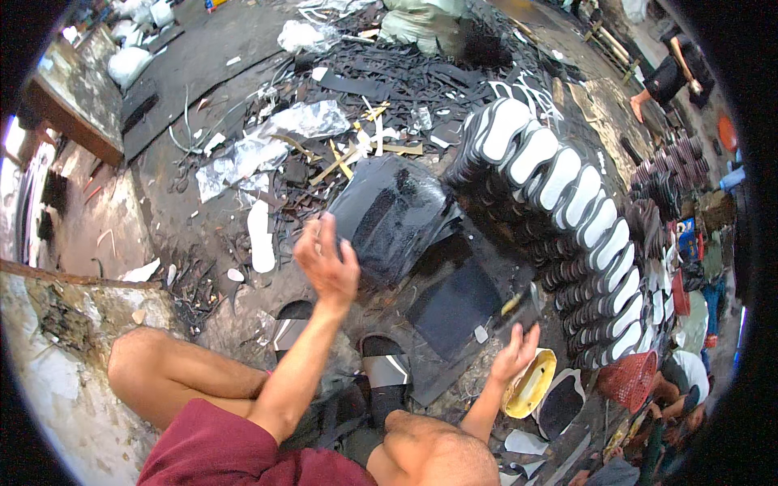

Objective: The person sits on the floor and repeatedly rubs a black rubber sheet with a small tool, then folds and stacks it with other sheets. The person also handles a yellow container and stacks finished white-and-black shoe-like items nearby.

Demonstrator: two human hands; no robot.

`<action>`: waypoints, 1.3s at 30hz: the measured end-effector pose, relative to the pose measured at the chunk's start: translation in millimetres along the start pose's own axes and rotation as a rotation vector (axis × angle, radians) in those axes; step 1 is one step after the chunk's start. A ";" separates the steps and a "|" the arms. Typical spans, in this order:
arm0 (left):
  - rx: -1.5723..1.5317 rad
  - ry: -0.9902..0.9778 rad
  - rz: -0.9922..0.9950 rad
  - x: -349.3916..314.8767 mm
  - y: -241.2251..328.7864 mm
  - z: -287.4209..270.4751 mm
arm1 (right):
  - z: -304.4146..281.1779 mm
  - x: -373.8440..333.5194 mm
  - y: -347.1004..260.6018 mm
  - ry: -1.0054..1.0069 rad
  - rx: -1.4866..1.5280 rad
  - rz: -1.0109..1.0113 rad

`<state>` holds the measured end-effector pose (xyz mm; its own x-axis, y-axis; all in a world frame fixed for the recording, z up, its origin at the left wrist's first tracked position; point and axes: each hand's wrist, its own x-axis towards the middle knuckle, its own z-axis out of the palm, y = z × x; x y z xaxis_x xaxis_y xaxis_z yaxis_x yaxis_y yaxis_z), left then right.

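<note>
My left hand (328, 266) is raised with its fingers apart, holding nothing. It hovers at the near left side of a shiny black slab or stack (387, 215) on the floor. My right hand (515, 356) is up on the right, fingertips pointing away from me. A blurred dark piece (523, 312) with a yellowish spot shows right at those fingertips; whether they grip it is unclear. Between the hands a flat black sheet (455, 298) lies on the floor. Beside my right wrist stands a shallow tub (531, 384) with a yellow inside.
Tall stacks of dark shoe soles with white tops (567, 182) curve along the right. A red basket (628, 381) stands past their near end. Black scraps (389, 97) and clear plastic (308, 120) litter the far floor. Other people (681, 381) are at the right edge.
</note>
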<state>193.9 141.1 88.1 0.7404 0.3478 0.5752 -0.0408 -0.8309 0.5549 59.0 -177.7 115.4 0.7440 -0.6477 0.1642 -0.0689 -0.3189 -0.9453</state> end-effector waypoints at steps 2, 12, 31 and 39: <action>-0.014 0.106 0.211 -43.9 12.7 2.2 | 34.4 21.4 14.4 -0.158 -0.281 -0.073; -0.121 -1.247 0.459 -213.3 30.1 0.3 | 151.1 21.4 -68.5 -0.433 -0.578 -0.331; -0.260 -1.142 0.417 -201.8 23.4 2.1 | 120.2 30.3 -102.2 -0.328 -0.369 -0.328; -0.059 -1.150 0.622 -205.6 44.5 0.0 | 84.5 24.7 101.2 -0.080 -1.129 0.224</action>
<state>39.8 32.6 -5.4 0.7316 -0.6771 -0.0796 -0.5892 -0.6867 0.4259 126.6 -167.6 -0.1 0.6771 -0.7352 -0.0316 -0.7301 -0.6658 -0.1541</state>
